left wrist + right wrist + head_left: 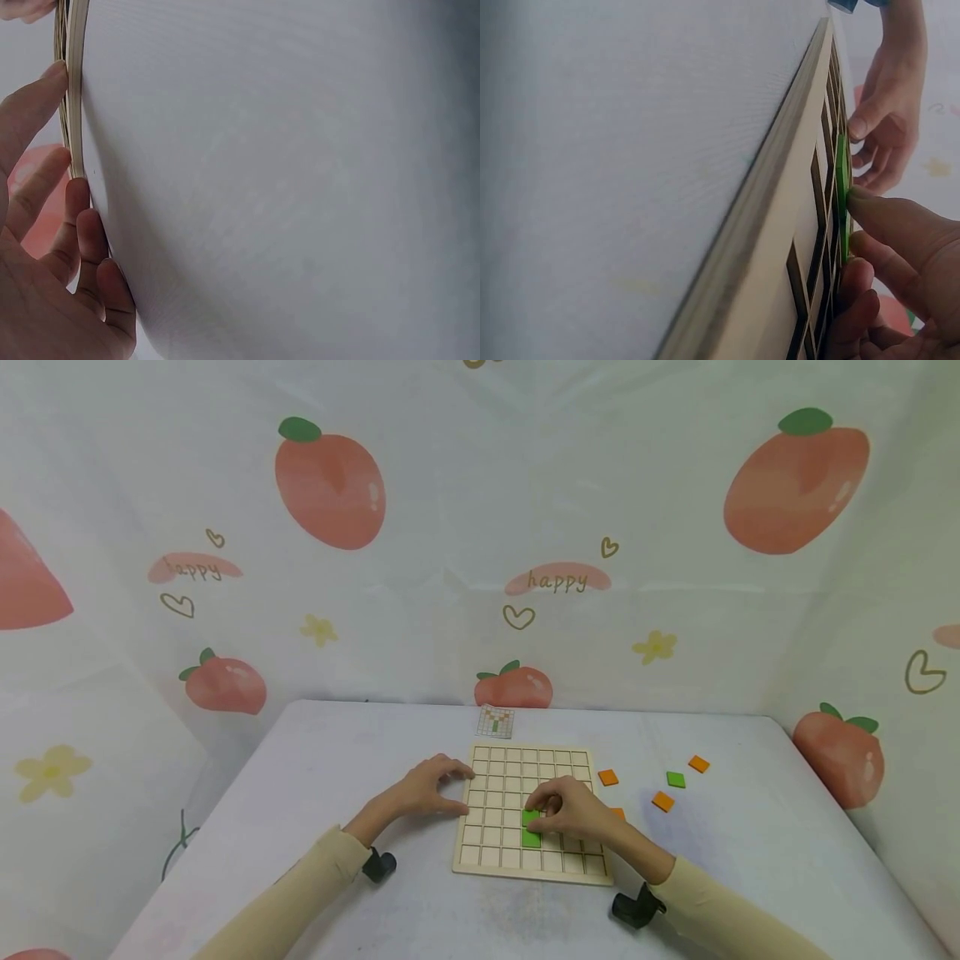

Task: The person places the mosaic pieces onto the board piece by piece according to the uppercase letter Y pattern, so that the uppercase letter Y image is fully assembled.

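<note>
A pale wooden grid board (pixel 494 800) lies on the table with two green square tiles in one column. My right hand (pixel 577 810) is over the board, its thumb and index finger pinching the upper green tile (pixel 531 817). Just nearer to me, the lower green tile (pixel 531 838) sits flat in its cell. Seen from the right wrist, the thumb and fingertips (pixel 859 193) meet the green tiles (pixel 843 169) at the board's surface. My left hand (pixel 429 787), thumb and fingers spread, touches the board's left edge (pixel 75 97).
Right of the board lie loose orange tiles (pixel 608 777) and a green tile (pixel 676 780); one orange tile (pixel 618 814) is partly behind my right hand. A small card with a coloured grid pattern (pixel 495 722) lies beyond the board. A patterned curtain (pixel 442 543) rises behind the white table (pixel 360 735).
</note>
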Demonstrator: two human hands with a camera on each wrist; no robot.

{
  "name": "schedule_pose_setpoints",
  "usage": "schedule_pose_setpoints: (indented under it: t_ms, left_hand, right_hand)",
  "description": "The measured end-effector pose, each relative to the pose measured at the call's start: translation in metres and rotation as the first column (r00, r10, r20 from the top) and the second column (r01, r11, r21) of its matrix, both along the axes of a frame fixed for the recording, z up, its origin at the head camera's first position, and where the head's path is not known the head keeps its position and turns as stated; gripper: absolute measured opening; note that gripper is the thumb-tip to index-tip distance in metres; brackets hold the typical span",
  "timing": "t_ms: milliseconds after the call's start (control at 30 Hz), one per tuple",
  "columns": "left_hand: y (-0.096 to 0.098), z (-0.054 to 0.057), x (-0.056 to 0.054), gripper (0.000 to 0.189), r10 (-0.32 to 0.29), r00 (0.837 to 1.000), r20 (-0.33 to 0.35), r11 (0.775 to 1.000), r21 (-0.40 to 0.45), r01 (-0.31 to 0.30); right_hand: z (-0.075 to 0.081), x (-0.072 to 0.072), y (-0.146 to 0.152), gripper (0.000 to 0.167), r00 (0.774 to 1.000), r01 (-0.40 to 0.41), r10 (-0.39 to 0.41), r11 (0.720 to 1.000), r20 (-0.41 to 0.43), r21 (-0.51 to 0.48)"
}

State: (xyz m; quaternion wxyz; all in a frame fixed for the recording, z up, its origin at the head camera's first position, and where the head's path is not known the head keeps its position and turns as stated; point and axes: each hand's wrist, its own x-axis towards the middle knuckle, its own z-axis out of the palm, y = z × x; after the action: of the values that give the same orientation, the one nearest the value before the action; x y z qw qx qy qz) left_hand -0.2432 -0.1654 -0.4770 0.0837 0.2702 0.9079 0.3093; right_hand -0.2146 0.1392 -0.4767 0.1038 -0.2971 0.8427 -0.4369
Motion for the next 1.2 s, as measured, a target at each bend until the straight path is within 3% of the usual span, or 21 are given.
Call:
schedule_pose_setpoints:
  t_ms: [667, 867, 1200]
  left_hand:
    - [0.0, 0.002, 0.001, 0.053, 0.002, 1.0, 0.014, 1.0, 0.011, -0.002]
    - [0.002, 0.003, 0.0, 0.053, -0.002, 1.0, 0.004, 1.0, 0.001, 0.002]
    - [0.0, 0.002, -0.001, 0.053, -0.023, 1.0, -0.01, 1.0, -0.003, 0.023]
  right_hand:
    - [0.004, 0.002, 0.012, 0.021, 0.997, -0.058, 0.062, 0.992, 0.036, -0.109]
    - [0.007, 0.004, 0.035, 0.023, 0.997, -0.012, 0.021, 0.993, 0.074, -0.117]
    - [0.006, 0.01, 0.082, 0.023, 0.999, 0.015, -0.011, 0.993, 0.03, -0.118]
